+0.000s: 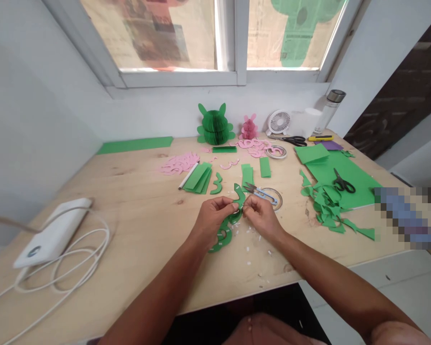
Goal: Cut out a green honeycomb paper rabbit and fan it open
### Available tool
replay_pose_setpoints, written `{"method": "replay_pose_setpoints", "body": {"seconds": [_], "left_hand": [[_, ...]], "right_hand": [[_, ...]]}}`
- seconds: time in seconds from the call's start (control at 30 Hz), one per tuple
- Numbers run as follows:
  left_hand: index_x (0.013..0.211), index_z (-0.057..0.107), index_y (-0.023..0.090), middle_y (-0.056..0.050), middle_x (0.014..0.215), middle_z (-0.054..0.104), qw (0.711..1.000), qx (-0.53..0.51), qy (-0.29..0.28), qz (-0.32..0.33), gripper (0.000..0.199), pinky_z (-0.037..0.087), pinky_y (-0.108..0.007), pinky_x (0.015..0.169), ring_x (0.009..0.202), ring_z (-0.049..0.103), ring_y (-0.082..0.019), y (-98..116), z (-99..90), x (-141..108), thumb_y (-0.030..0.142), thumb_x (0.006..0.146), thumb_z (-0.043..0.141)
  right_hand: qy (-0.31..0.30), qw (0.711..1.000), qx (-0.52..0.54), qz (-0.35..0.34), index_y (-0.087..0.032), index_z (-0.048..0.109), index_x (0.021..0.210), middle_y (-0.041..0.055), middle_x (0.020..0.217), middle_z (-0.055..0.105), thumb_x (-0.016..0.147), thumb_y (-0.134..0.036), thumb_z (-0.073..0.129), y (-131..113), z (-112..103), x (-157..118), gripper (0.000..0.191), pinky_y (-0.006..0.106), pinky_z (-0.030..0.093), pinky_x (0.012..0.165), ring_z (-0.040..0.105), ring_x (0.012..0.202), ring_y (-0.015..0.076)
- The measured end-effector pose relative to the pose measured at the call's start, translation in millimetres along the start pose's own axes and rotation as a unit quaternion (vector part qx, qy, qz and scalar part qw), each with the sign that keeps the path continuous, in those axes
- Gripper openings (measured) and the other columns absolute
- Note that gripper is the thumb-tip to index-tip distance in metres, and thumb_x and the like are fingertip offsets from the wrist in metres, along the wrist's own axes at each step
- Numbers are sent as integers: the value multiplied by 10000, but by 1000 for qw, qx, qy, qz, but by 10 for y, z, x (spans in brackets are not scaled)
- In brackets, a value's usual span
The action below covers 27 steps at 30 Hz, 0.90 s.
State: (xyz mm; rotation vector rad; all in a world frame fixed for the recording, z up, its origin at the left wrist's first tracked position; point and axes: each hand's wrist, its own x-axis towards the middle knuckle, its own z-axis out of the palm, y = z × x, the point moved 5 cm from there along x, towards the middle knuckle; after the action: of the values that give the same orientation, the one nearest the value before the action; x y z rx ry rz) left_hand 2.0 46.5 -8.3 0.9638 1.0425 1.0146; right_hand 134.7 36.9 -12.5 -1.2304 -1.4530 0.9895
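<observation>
My left hand [217,215] pinches a curved green paper cutout [239,192] that has small white strips on it. Close on its right, my right hand [260,214] has its fingertips pressed together at the cutout's edge; whatever they hold is too small to make out. More green curved cutouts with white strips [222,238] hang or lie below my left hand. Beyond my right hand are blue-handled thread snips [264,192] and a roll of tape [277,200]. A wavy green cutout [216,184] lies just past my left hand. White paper bits [249,249] are scattered nearby.
Folded green paper [199,178] and pink cutouts [179,163] lie ahead. At the back stand a green honeycomb figure [216,127], a pink one [249,128] and a fan [278,122]. Right are black scissors [343,182] and green scraps [326,206]; left, a white power bank [53,232] with cable.
</observation>
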Motion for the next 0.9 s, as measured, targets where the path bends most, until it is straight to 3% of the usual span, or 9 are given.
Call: {"method": "replay_pose_setpoints", "body": {"seconds": [0.2, 0.33, 0.5, 0.6, 0.77, 0.9], "left_hand": [[605, 649, 139, -5, 579, 624, 999, -25, 22, -7, 164, 421, -220, 601, 583, 561, -108, -19, -20, 21, 249, 558, 762], [587, 650, 142, 3, 553, 606, 998, -58, 37, -10, 159, 428, -224, 605, 575, 560, -109, -17, -24, 22, 244, 546, 765], [563, 648, 143, 2, 531, 592, 997, -56, 46, -4, 155, 420, -230, 592, 554, 546, -107, -17, -37, 31, 248, 548, 761], [562, 646, 145, 2, 531, 595, 997, -49, 55, -5, 146, 408, -223, 583, 553, 545, -103, -9, -49, 31, 244, 552, 753], [552, 644, 142, -9, 532, 612, 997, -32, 64, 1, 143, 389, -213, 549, 532, 526, -95, 24, -52, 14, 245, 554, 743], [535, 638, 141, -1, 511, 605, 997, -13, 69, 14, 146, 397, -216, 555, 506, 508, -88, 29, -47, 9, 239, 549, 746]], "right_hand": [[6, 1000, -24, -14, -192, 474, 619, -49, 534, 449, 736, -191, 495, -11, -4, 10, 119, 224, 338, 485, 418, 496, 102], [58, 989, -109, -88, -187, 538, 715, -34, 582, 518, 746, -170, 537, -130, -55, -20, 35, 226, 390, 516, 472, 525, 110], [79, 936, -239, -246, -177, 597, 858, 21, 697, 608, 816, -175, 532, -292, -51, -99, 78, 260, 449, 606, 551, 616, 138], [86, 896, -309, -307, -181, 624, 876, 45, 731, 639, 854, -196, 521, -331, -36, -126, 106, 284, 457, 648, 579, 673, 163], [95, 854, -373, -350, -177, 655, 839, 55, 740, 671, 881, -202, 525, -356, -13, -149, 139, 287, 441, 666, 604, 697, 166], [97, 846, -395, -346, -177, 664, 818, 46, 705, 674, 896, -207, 514, -353, -1, -162, 173, 287, 420, 669, 607, 687, 157]]}}
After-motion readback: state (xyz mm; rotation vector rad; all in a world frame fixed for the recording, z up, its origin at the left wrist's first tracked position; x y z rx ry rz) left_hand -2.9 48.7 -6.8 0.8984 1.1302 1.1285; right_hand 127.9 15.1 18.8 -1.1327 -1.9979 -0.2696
